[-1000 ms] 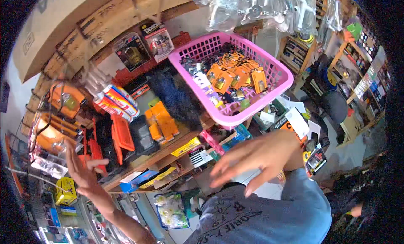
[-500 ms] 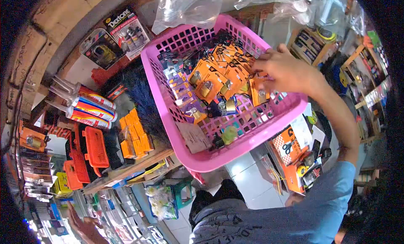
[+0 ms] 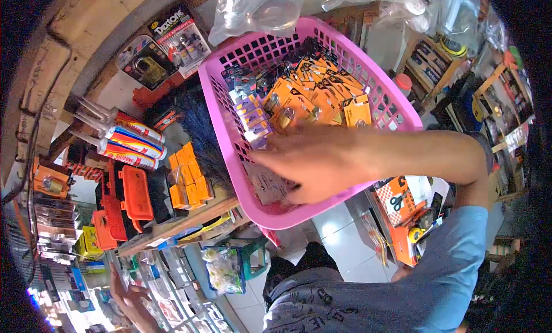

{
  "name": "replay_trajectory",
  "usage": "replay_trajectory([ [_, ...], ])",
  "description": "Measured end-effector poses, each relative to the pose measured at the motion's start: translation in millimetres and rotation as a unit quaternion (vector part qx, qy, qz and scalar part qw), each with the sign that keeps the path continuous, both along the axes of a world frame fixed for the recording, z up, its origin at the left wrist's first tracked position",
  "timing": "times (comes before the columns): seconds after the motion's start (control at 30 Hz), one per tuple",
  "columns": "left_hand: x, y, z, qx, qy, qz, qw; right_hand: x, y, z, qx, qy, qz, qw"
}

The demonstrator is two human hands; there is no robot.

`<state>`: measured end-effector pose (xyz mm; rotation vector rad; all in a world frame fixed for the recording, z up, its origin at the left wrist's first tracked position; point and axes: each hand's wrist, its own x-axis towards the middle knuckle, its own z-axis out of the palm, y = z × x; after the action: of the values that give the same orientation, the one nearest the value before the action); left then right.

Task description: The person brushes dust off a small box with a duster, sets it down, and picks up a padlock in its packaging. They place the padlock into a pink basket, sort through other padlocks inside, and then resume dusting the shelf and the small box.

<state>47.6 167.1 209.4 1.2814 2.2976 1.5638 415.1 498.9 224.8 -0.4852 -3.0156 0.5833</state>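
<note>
My right hand (image 3: 322,160) is over the near part of a pink plastic basket (image 3: 282,219), smeared by motion, fingers pointing left. Whether it holds anything is hidden. Orange-carded padlocks (image 3: 316,94) fill the basket's middle, and one carded padlock (image 3: 357,112) lies near its right wall. Purple-and-white packs (image 3: 253,117) line the left wall. A pale printed card (image 3: 265,186) leans in the near left corner, just beside my fingers. Low at the left, my left hand (image 3: 131,298) is open with fingers apart, near the shelves of packaged goods.
Silicone tubes (image 3: 129,140), small orange boxes (image 3: 190,178) and an open orange case (image 3: 135,192) sit left of the basket. Clear plastic bags (image 3: 259,11) hang above its far edge. A box with scissors printed on it (image 3: 397,203) stands at the right.
My right hand has swept left and nearer, from the basket's right wall to its near left part. The carded padlock it was touching now lies uncovered. My left hand has shifted slightly right.
</note>
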Motion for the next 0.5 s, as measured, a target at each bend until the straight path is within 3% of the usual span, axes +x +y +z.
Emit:
replay_trajectory([
  [0.07, -16, -12, -6, -0.041, -0.016, -0.011, 0.999, -19, -1, -2, -0.047, -0.046, -0.004, 0.998],
  [0.13, 2, -8, -3, -0.044, 0.086, -0.054, 0.994, -30, 0, -13, -0.096, -0.097, -0.002, 0.991],
  [0.2, -2, -22, -10, -0.042, 0.053, -0.039, 0.997, -30, 3, -35, 0.006, -0.011, 0.02, 1.0],
  [0.23, -3, -25, -11, -0.031, 0.018, -0.049, 0.998, -31, 2, -42, 0.013, 0.117, 0.032, 0.993],
  [0.33, 1, -27, -21, 0.019, 0.016, -0.024, 0.999, -23, 6, -32, 0.033, 0.076, 0.004, 0.997],
  [0.37, 1, -25, -21, 0.025, -0.011, -0.039, 0.999, -24, 4, -35, 0.11, 0.189, 0.035, 0.975],
  [0.5, 3, -27, -22, 0.018, -0.034, -0.035, 0.999, -23, 15, -29, 0.103, 0.137, 0.018, 0.985],
])
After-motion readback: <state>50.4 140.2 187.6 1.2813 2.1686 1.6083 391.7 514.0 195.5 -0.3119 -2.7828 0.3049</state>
